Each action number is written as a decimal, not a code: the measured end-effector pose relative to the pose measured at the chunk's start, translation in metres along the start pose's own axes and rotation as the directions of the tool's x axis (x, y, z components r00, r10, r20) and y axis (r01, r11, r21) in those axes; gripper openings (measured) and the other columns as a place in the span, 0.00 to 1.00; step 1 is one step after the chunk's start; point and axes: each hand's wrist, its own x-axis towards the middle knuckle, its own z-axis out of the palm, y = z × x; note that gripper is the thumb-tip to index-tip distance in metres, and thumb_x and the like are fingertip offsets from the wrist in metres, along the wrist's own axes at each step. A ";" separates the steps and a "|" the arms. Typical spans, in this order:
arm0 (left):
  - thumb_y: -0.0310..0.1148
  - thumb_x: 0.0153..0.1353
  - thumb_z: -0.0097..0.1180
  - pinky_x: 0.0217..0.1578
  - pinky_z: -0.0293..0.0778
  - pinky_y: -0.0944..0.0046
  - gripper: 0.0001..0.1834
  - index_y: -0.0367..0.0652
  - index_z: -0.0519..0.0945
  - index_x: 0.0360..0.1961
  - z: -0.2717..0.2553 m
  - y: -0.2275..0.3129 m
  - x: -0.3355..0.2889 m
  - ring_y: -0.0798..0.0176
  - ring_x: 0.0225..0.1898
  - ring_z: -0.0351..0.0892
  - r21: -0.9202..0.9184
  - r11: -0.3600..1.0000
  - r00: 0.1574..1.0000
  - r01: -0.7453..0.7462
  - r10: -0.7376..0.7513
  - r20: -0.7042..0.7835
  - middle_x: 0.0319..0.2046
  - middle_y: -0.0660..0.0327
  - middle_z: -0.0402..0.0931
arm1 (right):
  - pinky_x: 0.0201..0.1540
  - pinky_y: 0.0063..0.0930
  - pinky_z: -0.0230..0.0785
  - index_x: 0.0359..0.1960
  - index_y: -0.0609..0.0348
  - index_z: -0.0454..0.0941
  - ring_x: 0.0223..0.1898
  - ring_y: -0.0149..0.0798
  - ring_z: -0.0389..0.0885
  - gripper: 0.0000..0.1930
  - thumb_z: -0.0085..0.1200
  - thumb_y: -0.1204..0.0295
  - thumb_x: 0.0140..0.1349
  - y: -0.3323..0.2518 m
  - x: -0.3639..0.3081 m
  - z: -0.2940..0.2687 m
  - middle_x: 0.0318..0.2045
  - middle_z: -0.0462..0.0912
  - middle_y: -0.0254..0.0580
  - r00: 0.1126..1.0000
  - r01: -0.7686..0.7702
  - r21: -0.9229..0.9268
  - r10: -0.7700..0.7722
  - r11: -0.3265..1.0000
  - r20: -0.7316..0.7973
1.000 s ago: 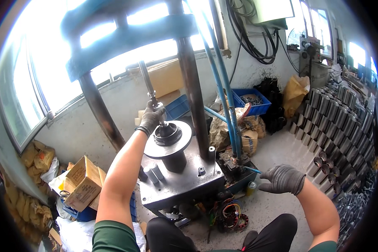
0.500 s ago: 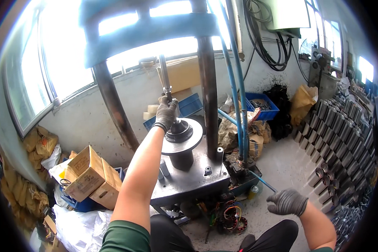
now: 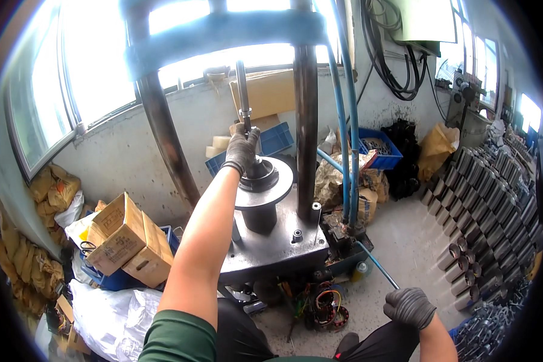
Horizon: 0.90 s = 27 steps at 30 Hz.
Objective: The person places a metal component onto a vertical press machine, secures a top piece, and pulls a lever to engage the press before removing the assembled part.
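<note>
The shaft (image 3: 243, 90) stands nearly upright over the round plate (image 3: 281, 188) of the press (image 3: 277, 250), between its posts. It looks like solid metal, so it is probably stiff, fairly heavy and apt to slip if oily; the thicker part below the collar seems the surest hold. There the gloved left hand (image 3: 242, 151) grasps it, fingers curled round. The right hand (image 3: 410, 308) clasps the end of the thin, bluish lever (image 3: 377, 265), likely rigid. The shaft is slim, straight and grey, darker below its bright collar.
</note>
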 end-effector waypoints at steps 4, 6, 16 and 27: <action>0.47 0.71 0.57 0.51 0.75 0.49 0.20 0.46 0.73 0.56 0.005 -0.001 0.001 0.43 0.46 0.83 0.019 1.000 1.000 -0.011 0.011 -0.005 0.41 0.47 0.82 | 0.33 0.53 0.76 0.24 0.54 0.79 0.28 0.58 0.84 0.14 0.52 0.58 0.60 -0.004 -0.004 -0.005 0.22 0.81 0.51 0.999 -0.030 0.002 0.030 1.000 -0.016; 0.47 0.71 0.58 0.51 0.75 0.50 0.21 0.46 0.73 0.56 0.005 -0.001 0.001 0.44 0.46 0.83 0.014 1.000 1.000 0.000 0.000 0.008 0.41 0.47 0.82 | 0.33 0.53 0.76 0.24 0.54 0.79 0.28 0.58 0.84 0.14 0.52 0.58 0.60 -0.003 -0.004 -0.004 0.22 0.81 0.51 0.999 -0.035 -0.003 0.035 0.999 -0.024; 0.49 0.71 0.57 0.52 0.74 0.48 0.22 0.45 0.73 0.57 0.009 -0.002 0.004 0.40 0.48 0.83 0.043 0.999 1.000 -0.009 0.009 0.006 0.45 0.46 0.82 | 0.33 0.50 0.77 0.25 0.53 0.81 0.30 0.56 0.84 0.14 0.51 0.58 0.60 0.003 -0.001 -0.009 0.25 0.83 0.49 0.998 0.050 -0.045 -0.048 0.998 0.043; 0.53 0.72 0.55 0.49 0.74 0.50 0.23 0.45 0.73 0.54 0.002 -0.003 -0.001 0.46 0.43 0.82 0.093 0.994 0.999 -0.048 0.049 -0.007 0.40 0.50 0.82 | 0.41 0.48 0.79 0.43 0.55 0.87 0.35 0.56 0.86 0.17 0.55 0.62 0.57 0.005 0.026 -0.055 0.33 0.87 0.50 0.981 0.037 0.086 -0.020 0.996 -0.195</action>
